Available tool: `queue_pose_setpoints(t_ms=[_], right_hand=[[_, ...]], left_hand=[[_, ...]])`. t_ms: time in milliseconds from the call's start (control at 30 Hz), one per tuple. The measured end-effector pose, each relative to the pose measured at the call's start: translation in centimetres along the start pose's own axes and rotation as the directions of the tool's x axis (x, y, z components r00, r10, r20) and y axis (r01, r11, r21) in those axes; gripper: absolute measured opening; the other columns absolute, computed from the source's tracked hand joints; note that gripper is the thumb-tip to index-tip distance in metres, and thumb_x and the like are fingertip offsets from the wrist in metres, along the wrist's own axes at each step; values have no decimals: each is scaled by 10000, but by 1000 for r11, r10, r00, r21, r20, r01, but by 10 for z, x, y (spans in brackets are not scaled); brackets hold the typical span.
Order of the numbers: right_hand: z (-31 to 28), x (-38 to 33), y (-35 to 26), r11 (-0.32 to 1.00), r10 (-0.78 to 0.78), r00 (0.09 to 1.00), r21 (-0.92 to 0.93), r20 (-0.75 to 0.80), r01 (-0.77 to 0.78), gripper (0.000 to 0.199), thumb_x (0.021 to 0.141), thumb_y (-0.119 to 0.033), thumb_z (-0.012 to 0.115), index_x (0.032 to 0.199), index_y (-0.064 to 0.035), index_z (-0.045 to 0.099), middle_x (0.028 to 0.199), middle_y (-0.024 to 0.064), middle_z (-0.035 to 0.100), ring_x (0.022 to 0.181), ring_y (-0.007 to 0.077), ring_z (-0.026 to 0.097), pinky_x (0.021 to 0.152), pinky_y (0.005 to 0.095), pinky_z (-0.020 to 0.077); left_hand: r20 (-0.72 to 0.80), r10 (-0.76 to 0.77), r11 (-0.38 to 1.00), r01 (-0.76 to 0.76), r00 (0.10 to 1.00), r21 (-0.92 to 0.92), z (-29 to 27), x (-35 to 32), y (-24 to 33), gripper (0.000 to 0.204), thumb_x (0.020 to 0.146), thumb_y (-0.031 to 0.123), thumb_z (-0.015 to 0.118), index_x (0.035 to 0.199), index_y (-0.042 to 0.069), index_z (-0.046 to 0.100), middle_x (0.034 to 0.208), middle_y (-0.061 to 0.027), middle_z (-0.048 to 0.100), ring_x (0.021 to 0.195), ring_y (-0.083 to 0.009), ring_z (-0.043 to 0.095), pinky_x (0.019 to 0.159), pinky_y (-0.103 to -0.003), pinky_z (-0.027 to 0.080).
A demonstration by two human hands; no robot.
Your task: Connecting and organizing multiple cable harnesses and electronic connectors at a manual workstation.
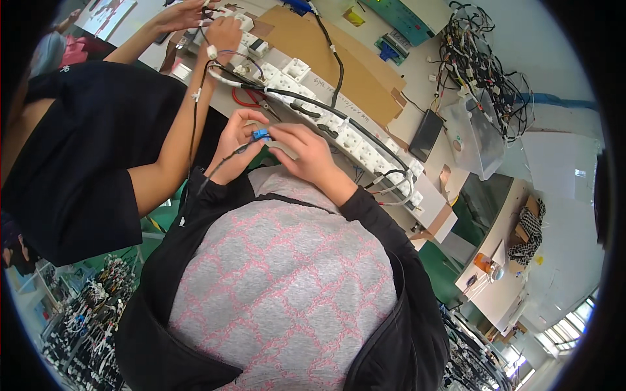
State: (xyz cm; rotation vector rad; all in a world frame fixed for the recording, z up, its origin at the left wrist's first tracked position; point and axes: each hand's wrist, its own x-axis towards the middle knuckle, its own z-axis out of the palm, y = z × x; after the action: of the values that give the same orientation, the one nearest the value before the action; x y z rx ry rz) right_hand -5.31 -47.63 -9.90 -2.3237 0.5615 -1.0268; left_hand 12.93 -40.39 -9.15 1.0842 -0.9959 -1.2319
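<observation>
The person's left hand (231, 148) pinched a small blue plug (261, 134) in front of the body, near the white blocks (351, 138) on the surface (417, 81). The right hand (308, 155) was close by, its fingertips at the plug's other side (whether they gripped it, one could not tell). The plug looked light and hard, probably plastic, best held by its sides; the thin dark cable (225, 160) running to it seemed bendy, likely a poor place to pull.

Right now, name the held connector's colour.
The held connector is blue, clearest in the head view.
</observation>
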Motion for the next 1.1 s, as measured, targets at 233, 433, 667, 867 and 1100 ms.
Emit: queue_pose_setpoints(t_ms=[233, 433, 667, 867, 1100], right_hand=[[29, 16, 41, 993, 41, 994, -106, -97, -51, 226, 772, -56, 710, 995, -83, 681, 947, 52, 698, 735, 264, 683, 623, 339, 558], [6, 46, 59, 945, -71, 953, -327, -295, -31, 213, 742, -44, 736, 939, -120, 703, 901, 40, 712, 860, 244, 649, 747, 337, 529], [-12, 64, 89, 954, 228, 929, -124, -291, -273, 205, 741, -52, 742, 940, -65, 695, 842, 91, 687, 751, 224, 674, 682, 317, 530], [-8, 64, 89, 898, 420, 893, 216, -160, -384, 242, 759, 11, 698, 999, -25, 688, 904, 89, 703, 810, 177, 698, 739, 284, 550], [-1, 63, 92, 900, 358, 930, 298, -88, -318, 268, 772, 33, 691, 1033, -26, 691, 875, 66, 687, 821, 144, 663, 764, 262, 541]], left_hand=[[-227, 103, 958, -35, 968, 284, 5, 9, -23, 283, 829, -59, 689, 1050, 1, 522, 960, -68, 572, 871, -129, 628, 734, -244, 518], [-115, 455, 622, -223, 883, 750, 9, 37, -17, 191, 806, -97, 660, 971, -7, 626, 968, -107, 594, 882, -221, 646, 777, -281, 561], [-66, 508, 541, -258, 859, 801, 12, 66, -32, 125, 810, -42, 649, 909, 34, 645, 943, -109, 588, 861, -304, 617, 728, -376, 508], [-36, 476, 540, -259, 879, 800, 15, 65, -29, 139, 777, -37, 678, 891, 31, 636, 966, -101, 586, 874, -296, 620, 744, -368, 510], [-34, 509, 530, -282, 860, 800, 13, 67, -31, 148, 768, -19, 712, 877, 21, 620, 971, -111, 579, 873, -298, 614, 746, -374, 506]])
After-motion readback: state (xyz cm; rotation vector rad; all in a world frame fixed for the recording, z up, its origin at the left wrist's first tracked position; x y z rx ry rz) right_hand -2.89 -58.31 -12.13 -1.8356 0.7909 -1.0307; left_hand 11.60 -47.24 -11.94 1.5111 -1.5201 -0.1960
